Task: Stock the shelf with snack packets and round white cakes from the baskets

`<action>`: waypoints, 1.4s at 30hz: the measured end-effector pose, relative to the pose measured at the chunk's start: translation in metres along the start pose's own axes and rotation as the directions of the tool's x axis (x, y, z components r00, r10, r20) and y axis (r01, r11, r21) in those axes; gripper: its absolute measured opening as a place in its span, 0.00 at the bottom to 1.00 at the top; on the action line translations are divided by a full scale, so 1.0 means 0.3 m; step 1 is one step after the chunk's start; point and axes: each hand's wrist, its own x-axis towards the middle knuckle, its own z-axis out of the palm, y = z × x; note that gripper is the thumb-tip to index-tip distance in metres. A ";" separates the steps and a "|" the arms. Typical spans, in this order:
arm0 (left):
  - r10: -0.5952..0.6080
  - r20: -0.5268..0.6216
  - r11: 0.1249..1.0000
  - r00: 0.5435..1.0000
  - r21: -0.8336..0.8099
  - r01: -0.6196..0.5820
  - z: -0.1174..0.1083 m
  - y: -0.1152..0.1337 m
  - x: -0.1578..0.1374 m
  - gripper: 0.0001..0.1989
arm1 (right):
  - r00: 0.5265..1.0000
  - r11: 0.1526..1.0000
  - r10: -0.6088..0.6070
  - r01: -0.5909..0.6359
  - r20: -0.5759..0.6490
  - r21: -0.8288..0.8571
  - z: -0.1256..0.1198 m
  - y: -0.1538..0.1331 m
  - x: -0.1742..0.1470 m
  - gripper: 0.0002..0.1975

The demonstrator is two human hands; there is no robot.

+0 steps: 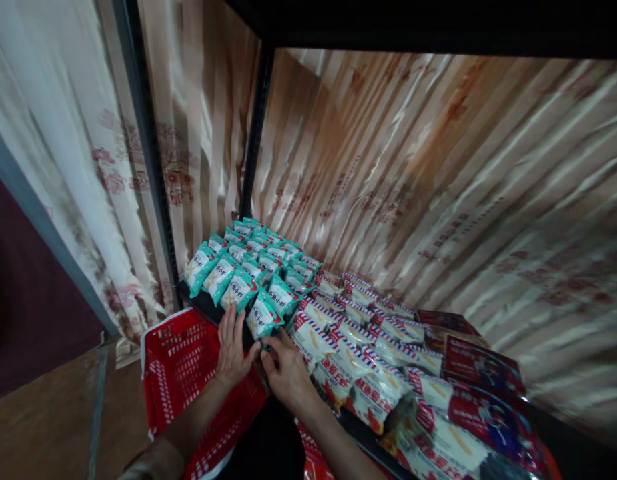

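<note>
My left hand [231, 350] lies flat, fingers extended, against the front edge of the shelf, just left of a teal snack packet [262, 317] standing at the front of the teal rows. My right hand [287, 370] is beside it with fingers curled at the lower edge of that same packet; whether it grips the packet I cannot tell. Rows of teal snack packets [248, 263] fill the shelf's left part. Red, white and blue striped packets [348, 353] fill the middle, close to my right hand.
A red plastic basket [175, 373] sits below the shelf under my forearms. Dark red packages [481, 367] lie at the shelf's right. A black shelf post [255, 133] and patterned curtains [438, 180] stand behind. The upper shelf board [438, 23] hangs overhead.
</note>
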 end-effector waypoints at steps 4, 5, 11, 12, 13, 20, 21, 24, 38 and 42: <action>-0.034 -0.075 0.999 0.997 -0.014 0.033 0.005 0.056 0.023 0.38 | 0.996 0.992 -0.049 0.039 -0.081 -0.119 -0.132 0.002 0.037 0.16; -0.065 -0.118 0.998 0.991 -0.031 0.062 0.003 0.084 0.030 0.38 | 0.991 0.985 -0.068 0.048 -0.118 -0.166 -0.164 0.002 0.065 0.16; -0.291 -0.178 0.945 0.940 -0.211 0.252 -0.032 0.320 0.000 0.24 | 0.993 0.867 -0.051 -0.007 -0.103 -0.499 -0.265 0.004 0.283 0.16; -0.321 -0.152 0.931 0.935 -0.230 0.282 -0.038 0.351 -0.017 0.23 | 0.997 0.842 -0.022 -0.020 -0.071 -0.540 -0.267 0.004 0.311 0.16; -0.329 -0.118 0.925 0.937 -0.241 0.294 -0.042 0.373 -0.035 0.21 | 0.999 0.815 0.007 -0.025 -0.033 -0.578 -0.266 0.005 0.334 0.16; -0.318 -0.022 0.937 0.948 -0.162 0.311 -0.005 0.344 -0.122 0.17 | 0.986 0.756 0.130 -0.032 0.101 -0.654 -0.239 0.030 0.407 0.14; -0.311 -0.007 0.940 0.950 -0.150 0.306 0.003 0.335 -0.126 0.17 | 0.987 0.766 0.133 -0.045 0.089 -0.642 -0.234 0.037 0.413 0.14; -0.298 0.040 0.943 0.954 -0.143 0.300 0.022 0.322 -0.133 0.17 | 0.991 0.782 0.127 -0.077 0.039 -0.618 -0.217 0.050 0.425 0.13; -0.261 0.039 0.961 0.964 -0.087 0.264 0.031 0.326 -0.121 0.23 | 0.999 0.810 0.033 -0.043 -0.027 -0.584 -0.167 0.060 0.429 0.10; -0.219 0.025 0.973 0.975 -0.063 0.221 0.032 0.325 -0.123 0.26 | 0.998 0.838 -0.031 -0.004 -0.055 -0.546 -0.216 0.089 0.425 0.13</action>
